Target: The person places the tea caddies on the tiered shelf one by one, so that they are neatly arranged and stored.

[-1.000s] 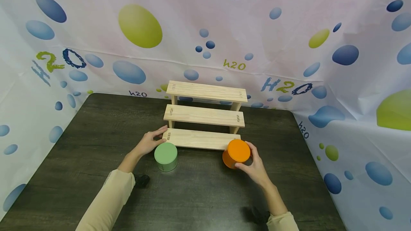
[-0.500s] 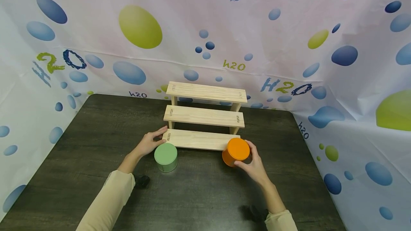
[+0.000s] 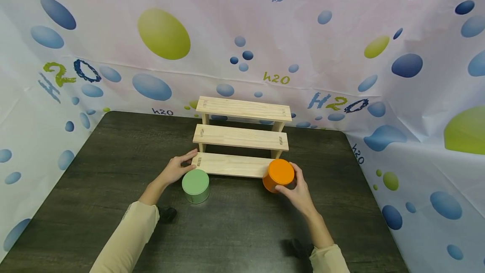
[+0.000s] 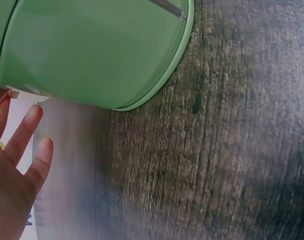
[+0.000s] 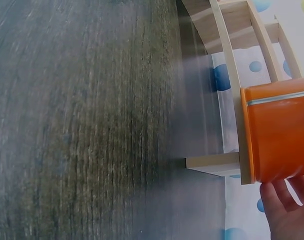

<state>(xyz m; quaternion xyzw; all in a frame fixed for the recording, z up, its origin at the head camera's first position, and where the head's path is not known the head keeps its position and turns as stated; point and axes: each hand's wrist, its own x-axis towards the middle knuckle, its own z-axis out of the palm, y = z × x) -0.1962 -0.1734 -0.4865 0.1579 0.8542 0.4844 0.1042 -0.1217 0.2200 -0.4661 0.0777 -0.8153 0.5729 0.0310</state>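
My right hand (image 3: 302, 194) grips a round orange tin (image 3: 281, 172) between thumb and fingers at the right end of the lowest step of a wooden three-step shelf (image 3: 235, 164). In the right wrist view the base of the orange tin (image 5: 284, 132) appears against that step's board. My left hand (image 3: 175, 168) is at the step's left end, its fingertips touching the board's edge. Just in front of that end stands a round green tin (image 3: 195, 186) on the table. The left wrist view has the green tin (image 4: 92, 50) close up, with spread fingers (image 4: 38, 162) below it.
The shelf's middle step (image 3: 240, 136) and top step (image 3: 244, 108) rise behind. A dark wood-grain table (image 3: 235, 231) lies under everything. Behind it hangs a white backdrop (image 3: 212, 24) with blue and green spots.
My right hand has raised the orange tin and moved it slightly away from me, over the lowest step's right end. The left hand and green tin have stayed put.
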